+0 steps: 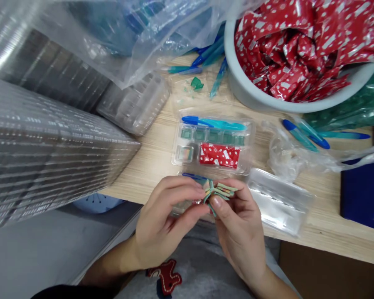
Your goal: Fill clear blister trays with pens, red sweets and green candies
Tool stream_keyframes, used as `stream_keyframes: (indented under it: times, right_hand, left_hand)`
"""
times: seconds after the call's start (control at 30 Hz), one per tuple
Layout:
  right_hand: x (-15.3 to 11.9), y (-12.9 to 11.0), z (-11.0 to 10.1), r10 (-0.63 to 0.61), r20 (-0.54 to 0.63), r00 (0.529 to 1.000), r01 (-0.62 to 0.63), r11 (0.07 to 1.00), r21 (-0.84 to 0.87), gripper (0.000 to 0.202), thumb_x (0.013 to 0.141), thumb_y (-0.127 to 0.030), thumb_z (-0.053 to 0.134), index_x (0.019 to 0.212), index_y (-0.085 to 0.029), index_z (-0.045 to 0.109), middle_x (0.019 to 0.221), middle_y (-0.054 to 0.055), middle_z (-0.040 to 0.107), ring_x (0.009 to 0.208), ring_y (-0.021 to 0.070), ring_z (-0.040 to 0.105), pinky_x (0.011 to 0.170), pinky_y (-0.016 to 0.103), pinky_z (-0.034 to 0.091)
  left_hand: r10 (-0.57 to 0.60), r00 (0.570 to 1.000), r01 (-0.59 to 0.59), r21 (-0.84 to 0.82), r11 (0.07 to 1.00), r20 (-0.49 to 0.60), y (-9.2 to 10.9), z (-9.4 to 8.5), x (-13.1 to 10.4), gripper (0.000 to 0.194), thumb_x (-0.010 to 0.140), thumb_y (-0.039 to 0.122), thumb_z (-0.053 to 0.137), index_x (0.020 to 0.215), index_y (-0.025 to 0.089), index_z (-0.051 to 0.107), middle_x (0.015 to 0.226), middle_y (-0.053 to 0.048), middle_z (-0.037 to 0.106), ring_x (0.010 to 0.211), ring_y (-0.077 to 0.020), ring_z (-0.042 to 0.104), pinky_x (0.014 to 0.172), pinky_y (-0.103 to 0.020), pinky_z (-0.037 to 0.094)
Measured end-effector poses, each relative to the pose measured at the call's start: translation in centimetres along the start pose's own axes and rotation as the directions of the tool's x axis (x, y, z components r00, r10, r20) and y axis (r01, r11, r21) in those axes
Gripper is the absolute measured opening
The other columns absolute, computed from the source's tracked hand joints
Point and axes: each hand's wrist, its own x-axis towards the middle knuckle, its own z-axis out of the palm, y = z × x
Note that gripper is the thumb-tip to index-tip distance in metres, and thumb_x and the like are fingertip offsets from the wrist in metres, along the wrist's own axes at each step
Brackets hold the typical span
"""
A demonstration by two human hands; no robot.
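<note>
Several small, thin green and yellowish pieces [222, 190] are fanned out between my two hands at the table's front edge. My right hand [241, 224] grips them with thumb and fingers. My left hand [166, 220] pinches at the left end of the same pieces. Just beyond my hands lies a clear plastic tray [177, 162] holding a blue and turquoise pen-like tool [218, 123], a row of green squares [213, 135], a clear square [185, 153] and a red spotted packet [220, 155]. Another tray, with a blue tool [193, 176], is partly hidden under my hands.
A white tub [262, 97] of red packets [293, 79] stands back right. Stacked clear trays [59, 137] rise at left. Plastic bags [137, 41] hang over the back. An upturned clear tray [279, 203], loose pen-like tools [301, 135] and a dark blue box [364, 195] lie right.
</note>
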Motion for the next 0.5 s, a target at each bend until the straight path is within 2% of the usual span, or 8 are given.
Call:
stream_keyframes:
  times: [0.13,0.33,0.4,0.5]
  right_hand:
    - [0.2,0.3,0.0,-0.006,0.013,1.0,0.005,1.0,0.024,0.02,0.079,-0.018,0.079,0.093,-0.031,0.073,0.088,-0.007,0.076,0.075,0.0063,0.072,0.072,0.01,0.058]
    - [0.2,-0.2,-0.6,0.024,0.112,0.993,-0.015,0.996,-0.083,0.02,0.082,-0.022,0.077,0.099,-0.031,0.075,0.096,-0.002,0.074,0.078,0.0131,0.073,0.072,0.022,0.065]
    - [0.0,-0.4,-0.9,0.007,0.117,0.993,0.01,0.99,-0.144,0.022,0.082,-0.021,0.077,0.101,-0.031,0.076,0.1,-0.001,0.072,0.075,0.0118,0.073,0.069,0.021,0.065]
    - [-0.2,-0.6,-1.2,-0.008,0.143,0.99,0.041,0.973,-0.229,0.031,0.083,-0.014,0.074,0.107,-0.032,0.074,0.101,-0.002,0.071,0.07,0.0086,0.072,0.068,0.015,0.063]
  left_hand:
    - [-0.012,1.0,0.012,0.005,1.0,-0.007,-0.2,0.0,-0.2,0.031,0.085,0.003,0.064,0.108,0.023,0.06,0.102,0.0,0.064,0.098,-0.0115,0.064,0.088,-0.023,0.056]
    - [-0.049,0.994,0.045,-0.044,0.998,-0.095,-0.4,-0.2,0.5,0.035,0.082,-0.005,0.061,0.106,0.02,0.061,0.098,0.0,0.064,0.096,-0.0092,0.063,0.086,-0.018,0.055]
    - [-0.045,0.993,0.036,-0.077,0.996,-0.111,-0.5,-0.3,0.7,0.037,0.081,-0.006,0.061,0.107,0.02,0.061,0.097,0.0,0.064,0.095,-0.0087,0.063,0.087,-0.017,0.055]
    - [-0.034,0.997,0.028,-0.079,0.996,-0.07,-0.7,-0.6,1.0,0.035,0.081,-0.005,0.062,0.106,0.02,0.061,0.096,0.001,0.065,0.095,-0.0087,0.064,0.087,-0.017,0.055]
